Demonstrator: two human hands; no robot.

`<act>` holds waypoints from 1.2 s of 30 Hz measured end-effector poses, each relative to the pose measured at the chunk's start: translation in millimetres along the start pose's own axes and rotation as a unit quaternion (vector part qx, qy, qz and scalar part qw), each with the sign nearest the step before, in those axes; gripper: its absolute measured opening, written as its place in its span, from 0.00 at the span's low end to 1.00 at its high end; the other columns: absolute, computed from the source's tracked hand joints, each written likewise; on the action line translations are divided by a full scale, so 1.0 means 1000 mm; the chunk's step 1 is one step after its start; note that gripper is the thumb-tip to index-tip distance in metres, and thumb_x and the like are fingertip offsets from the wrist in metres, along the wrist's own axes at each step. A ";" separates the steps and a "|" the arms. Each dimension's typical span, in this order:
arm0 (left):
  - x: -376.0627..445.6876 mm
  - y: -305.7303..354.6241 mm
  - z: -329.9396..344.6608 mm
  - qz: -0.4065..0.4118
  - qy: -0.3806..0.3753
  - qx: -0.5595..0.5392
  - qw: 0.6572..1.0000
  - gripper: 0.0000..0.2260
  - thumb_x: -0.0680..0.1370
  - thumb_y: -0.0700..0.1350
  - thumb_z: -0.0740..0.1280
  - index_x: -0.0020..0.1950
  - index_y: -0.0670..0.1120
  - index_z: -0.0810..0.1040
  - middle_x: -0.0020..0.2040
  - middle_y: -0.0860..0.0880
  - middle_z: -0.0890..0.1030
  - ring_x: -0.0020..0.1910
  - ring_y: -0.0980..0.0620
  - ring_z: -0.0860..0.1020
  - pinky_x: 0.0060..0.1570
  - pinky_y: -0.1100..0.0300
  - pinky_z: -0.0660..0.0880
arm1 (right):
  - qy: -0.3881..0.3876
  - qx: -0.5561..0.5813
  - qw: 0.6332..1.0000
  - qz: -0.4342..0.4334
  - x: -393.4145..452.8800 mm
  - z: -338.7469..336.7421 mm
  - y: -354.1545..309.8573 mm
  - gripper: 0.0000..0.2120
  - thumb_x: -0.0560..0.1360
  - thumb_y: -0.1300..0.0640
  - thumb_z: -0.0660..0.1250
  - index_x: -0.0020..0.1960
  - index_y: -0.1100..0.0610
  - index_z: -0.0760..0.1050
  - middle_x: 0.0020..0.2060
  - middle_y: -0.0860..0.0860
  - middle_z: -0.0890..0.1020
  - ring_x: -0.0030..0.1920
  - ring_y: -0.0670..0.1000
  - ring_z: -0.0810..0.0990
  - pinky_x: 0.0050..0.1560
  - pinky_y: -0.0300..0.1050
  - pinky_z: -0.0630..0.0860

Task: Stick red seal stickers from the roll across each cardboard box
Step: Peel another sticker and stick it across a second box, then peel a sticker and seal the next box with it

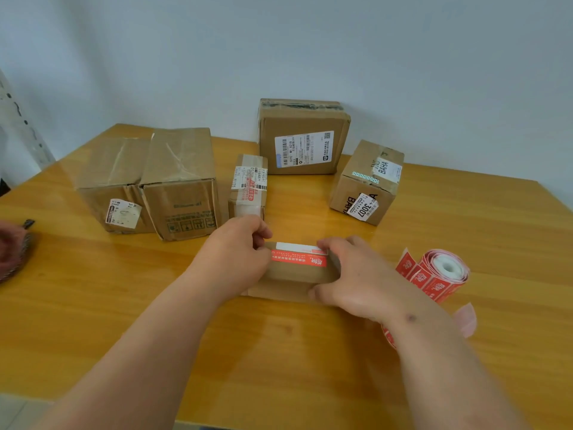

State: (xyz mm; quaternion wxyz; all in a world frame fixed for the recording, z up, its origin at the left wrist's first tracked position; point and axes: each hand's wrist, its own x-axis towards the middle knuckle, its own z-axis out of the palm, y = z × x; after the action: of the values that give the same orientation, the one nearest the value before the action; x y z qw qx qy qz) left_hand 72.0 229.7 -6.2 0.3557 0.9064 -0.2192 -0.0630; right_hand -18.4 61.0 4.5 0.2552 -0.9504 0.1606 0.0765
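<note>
A small flat cardboard box (294,276) lies on the wooden table (93,305) in front of me, with a red seal sticker (299,259) across its top. My left hand (235,252) grips the box's left end, fingers curled over the far edge. At the right end my right hand (350,274) holds it, fingers over the top and thumb at the near side. The roll of red stickers (440,271) lies just right of my right hand, with a loose strip trailing toward my wrist.
Several other cardboard boxes stand behind: a large pair (148,184) at left, a narrow labelled one (248,184) in the middle, an upright one (304,138) against the wall, and one (367,181) at right. Another person's hand (12,249) shows at the left edge.
</note>
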 end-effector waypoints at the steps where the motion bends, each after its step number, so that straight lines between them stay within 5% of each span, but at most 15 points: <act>1: 0.000 0.000 -0.001 0.003 -0.001 0.002 1.000 0.09 0.75 0.43 0.67 0.54 0.52 0.77 0.45 0.56 0.77 0.43 0.59 0.75 0.39 0.66 0.72 | 0.000 -0.009 1.000 0.004 0.000 -0.001 -0.001 0.36 0.67 0.44 0.72 0.71 0.41 0.60 0.55 0.43 0.66 0.56 0.50 0.70 0.44 0.45 0.75; 9: 0.005 0.011 0.002 0.057 0.000 0.026 0.998 0.15 0.76 0.49 0.69 0.63 0.52 0.75 0.60 0.54 0.73 0.59 0.55 0.72 0.57 0.63 0.70 | 0.044 -0.075 0.991 0.103 -0.002 -0.011 -0.009 0.31 0.64 0.30 0.64 0.61 0.45 0.65 0.49 0.47 0.71 0.50 0.52 0.74 0.48 0.50 0.76; 14: 0.018 0.008 0.007 0.036 0.049 0.086 0.994 0.20 0.77 0.49 0.67 0.69 0.53 0.69 0.70 0.52 0.67 0.70 0.49 0.64 0.69 0.54 0.64 | 0.121 -0.104 0.977 0.145 0.028 -0.008 -0.010 0.38 0.66 0.25 0.58 0.65 0.48 0.62 0.58 0.53 0.72 0.57 0.57 0.75 0.50 0.51 0.75; 20: 0.051 0.004 0.016 0.027 0.023 0.169 0.985 0.30 0.79 0.47 0.63 0.78 0.52 0.53 0.80 0.49 0.50 0.78 0.48 0.48 0.76 0.50 0.51 | 0.225 -0.059 0.968 0.099 0.074 0.009 -0.030 0.28 0.78 0.39 0.53 0.73 0.52 0.53 0.70 0.58 0.57 0.68 0.63 0.60 0.66 0.54 0.61; 25: 0.069 -0.004 0.023 -0.006 -0.015 0.228 0.974 0.31 0.81 0.51 0.58 0.79 0.50 0.46 0.80 0.51 0.42 0.78 0.49 0.40 0.75 0.46 0.44 | 0.256 -0.089 0.963 -0.011 0.069 0.020 -0.035 0.22 0.78 0.51 0.58 0.71 0.48 0.61 0.74 0.52 0.55 0.73 0.58 0.52 0.74 0.58 0.51; 30: 0.054 -0.006 0.028 0.051 0.025 0.246 0.968 0.26 0.79 0.53 0.62 0.75 0.51 0.61 0.77 0.52 0.58 0.75 0.46 0.54 0.72 0.47 0.62 | 0.232 -0.091 0.968 -0.033 0.050 0.017 -0.033 0.16 0.77 0.49 0.58 0.65 0.44 0.69 0.71 0.46 0.62 0.73 0.52 0.54 0.73 0.58 0.44; 36: 0.008 0.008 0.026 0.091 0.056 0.238 0.965 0.15 0.79 0.54 0.61 0.65 0.54 0.73 0.65 0.55 0.70 0.62 0.48 0.63 0.56 0.57 0.72 | 0.215 -0.052 0.974 -0.054 0.016 0.007 -0.030 0.13 0.78 0.46 0.59 0.61 0.43 0.72 0.63 0.43 0.69 0.69 0.49 0.60 0.70 0.51 0.50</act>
State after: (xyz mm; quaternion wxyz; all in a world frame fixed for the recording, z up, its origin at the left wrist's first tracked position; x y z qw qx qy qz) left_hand 68.7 204.6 -19.7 0.1451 0.9431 -0.2897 0.0743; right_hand 6.1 85.2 8.5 0.1686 -0.9638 0.1561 -0.1351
